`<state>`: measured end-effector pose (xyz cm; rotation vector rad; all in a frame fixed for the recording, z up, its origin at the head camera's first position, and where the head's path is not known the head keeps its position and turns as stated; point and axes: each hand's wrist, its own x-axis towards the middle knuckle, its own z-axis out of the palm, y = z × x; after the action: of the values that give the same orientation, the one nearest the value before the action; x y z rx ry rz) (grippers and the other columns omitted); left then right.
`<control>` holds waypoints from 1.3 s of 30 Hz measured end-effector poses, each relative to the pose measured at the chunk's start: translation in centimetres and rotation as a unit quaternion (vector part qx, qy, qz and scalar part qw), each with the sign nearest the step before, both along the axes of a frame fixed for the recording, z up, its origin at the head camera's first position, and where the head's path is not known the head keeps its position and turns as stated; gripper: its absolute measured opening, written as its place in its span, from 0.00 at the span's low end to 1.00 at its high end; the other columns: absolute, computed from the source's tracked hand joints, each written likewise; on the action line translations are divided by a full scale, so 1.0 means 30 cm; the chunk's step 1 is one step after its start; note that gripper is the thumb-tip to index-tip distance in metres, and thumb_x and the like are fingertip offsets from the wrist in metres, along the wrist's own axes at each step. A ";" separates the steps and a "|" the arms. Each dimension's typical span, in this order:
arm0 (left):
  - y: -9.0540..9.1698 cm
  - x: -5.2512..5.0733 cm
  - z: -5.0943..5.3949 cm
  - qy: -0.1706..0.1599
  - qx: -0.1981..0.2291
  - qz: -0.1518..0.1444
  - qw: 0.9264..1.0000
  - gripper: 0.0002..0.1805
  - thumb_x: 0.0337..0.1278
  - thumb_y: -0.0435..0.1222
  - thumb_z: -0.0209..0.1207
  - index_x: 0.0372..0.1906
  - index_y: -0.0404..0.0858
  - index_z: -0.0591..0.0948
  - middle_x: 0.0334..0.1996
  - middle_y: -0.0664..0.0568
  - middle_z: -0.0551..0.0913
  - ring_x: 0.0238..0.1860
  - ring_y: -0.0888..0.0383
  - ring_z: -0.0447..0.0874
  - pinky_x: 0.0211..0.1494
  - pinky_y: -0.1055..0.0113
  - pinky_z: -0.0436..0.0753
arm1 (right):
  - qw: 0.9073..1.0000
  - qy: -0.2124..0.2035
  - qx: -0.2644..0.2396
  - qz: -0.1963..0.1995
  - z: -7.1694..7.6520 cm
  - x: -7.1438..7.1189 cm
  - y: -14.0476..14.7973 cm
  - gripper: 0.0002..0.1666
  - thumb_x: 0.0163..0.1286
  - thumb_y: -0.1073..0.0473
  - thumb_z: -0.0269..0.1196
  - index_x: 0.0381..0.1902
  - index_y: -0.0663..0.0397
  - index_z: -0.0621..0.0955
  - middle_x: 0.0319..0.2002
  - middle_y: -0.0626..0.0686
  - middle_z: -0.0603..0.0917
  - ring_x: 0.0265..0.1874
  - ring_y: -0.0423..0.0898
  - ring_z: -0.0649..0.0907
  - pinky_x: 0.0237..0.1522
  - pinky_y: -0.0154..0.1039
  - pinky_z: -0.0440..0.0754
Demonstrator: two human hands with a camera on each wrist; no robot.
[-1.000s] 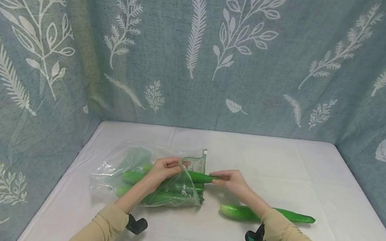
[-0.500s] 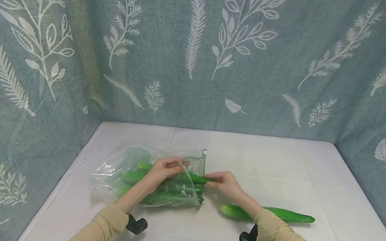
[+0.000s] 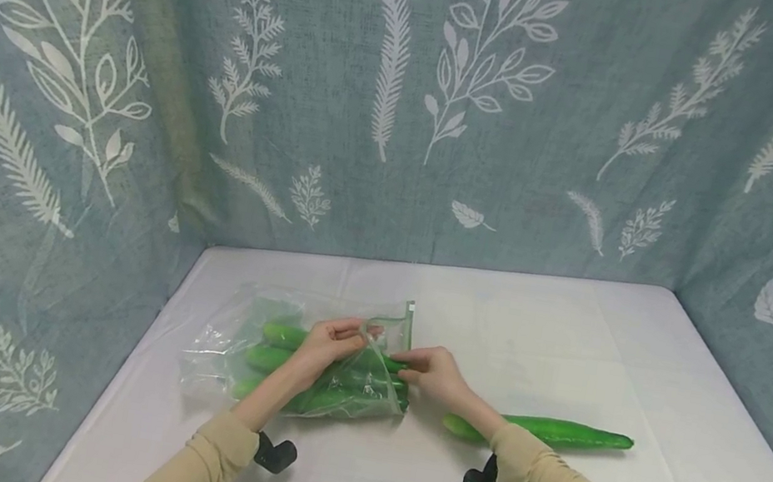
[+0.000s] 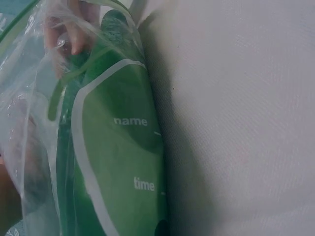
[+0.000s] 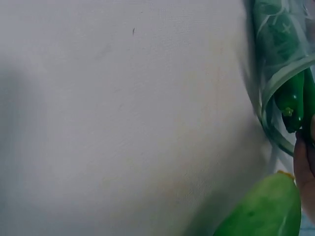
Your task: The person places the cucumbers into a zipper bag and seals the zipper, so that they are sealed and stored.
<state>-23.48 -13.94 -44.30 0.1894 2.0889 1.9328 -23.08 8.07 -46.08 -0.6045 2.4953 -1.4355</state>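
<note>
Plastic bag (image 3: 215,349), clear, glossy and wrinkled, lies at the left of your white tablecloth (image 3: 533,323), its bottom toward 9 o'clock and its mouth toward 3, taking 12 as the far side in the head view. A green strip edges the mouth, and your left wrist view shows a green printed panel (image 4: 120,142), bordered in white, reading "name" and "time". Inside you have three green cucumbers, side by side: the far cucumber (image 3: 282,335), the middle cucumber (image 3: 268,356) and the near cucumber (image 3: 330,402). Their long axes run close to 9-to-3, the far one tipping slightly from 9 toward 4; its paler, rounded end points to 9 and its darker, narrow end reaches the mouth. Your left hand (image 3: 328,341) crosses above them from 7 o'clock, thumb and fingers pinching the film by the mouth. Just to the right, your right hand (image 3: 437,373) comes in from 4 o'clock, its fingers pinching the narrow end of the far cucumber. Farthest right, a loose cucumber (image 3: 564,433) lies on the cloth, partly beneath your right forearm; it is smooth and bright green, its pale blunt end toward 9 and its tapered dark tip toward 3.
</note>
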 end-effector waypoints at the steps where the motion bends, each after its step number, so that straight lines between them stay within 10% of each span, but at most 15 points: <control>1: 0.000 0.000 0.000 0.000 0.002 0.000 1.000 0.24 0.61 0.31 0.57 0.61 0.28 0.72 0.56 0.42 0.79 0.53 0.65 0.81 0.60 0.70 0.76 | 1.000 0.004 0.000 0.002 0.000 -0.001 -0.005 0.16 0.61 0.68 0.63 0.48 0.60 0.83 0.49 0.60 0.85 0.51 0.57 0.83 0.54 0.48 0.81; 11: 0.003 0.011 -0.014 -0.017 -0.019 0.043 0.999 0.25 0.60 0.30 0.55 0.63 0.26 0.69 0.59 0.33 0.75 0.62 0.43 0.73 0.65 0.58 0.75 | 1.000 -0.001 0.017 -0.020 -0.008 0.005 -0.030 0.16 0.60 0.68 0.63 0.48 0.59 0.83 0.49 0.59 0.85 0.52 0.56 0.82 0.56 0.49 0.79; 24: 0.000 0.017 -0.018 -0.036 0.017 0.029 0.999 0.23 0.60 0.30 0.56 0.60 0.26 0.71 0.56 0.41 0.79 0.48 0.67 0.82 0.56 0.75 0.77 | 0.999 -0.016 0.017 -0.044 -0.029 0.014 -0.026 0.18 0.60 0.67 0.63 0.50 0.58 0.82 0.52 0.58 0.84 0.56 0.57 0.80 0.60 0.54 0.75; 39: 0.007 0.020 -0.022 -0.043 0.029 0.032 0.998 0.23 0.60 0.31 0.57 0.59 0.27 0.72 0.54 0.45 0.81 0.49 0.65 0.83 0.54 0.75 0.79 | 0.998 -0.019 0.010 -0.060 -0.028 0.016 0.009 0.19 0.61 0.65 0.63 0.51 0.61 0.81 0.50 0.61 0.84 0.50 0.56 0.83 0.57 0.51 0.78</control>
<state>-22.88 -13.74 -44.96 0.0511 2.0097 2.0034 -22.59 8.33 -46.92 -0.4274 2.5509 -1.4471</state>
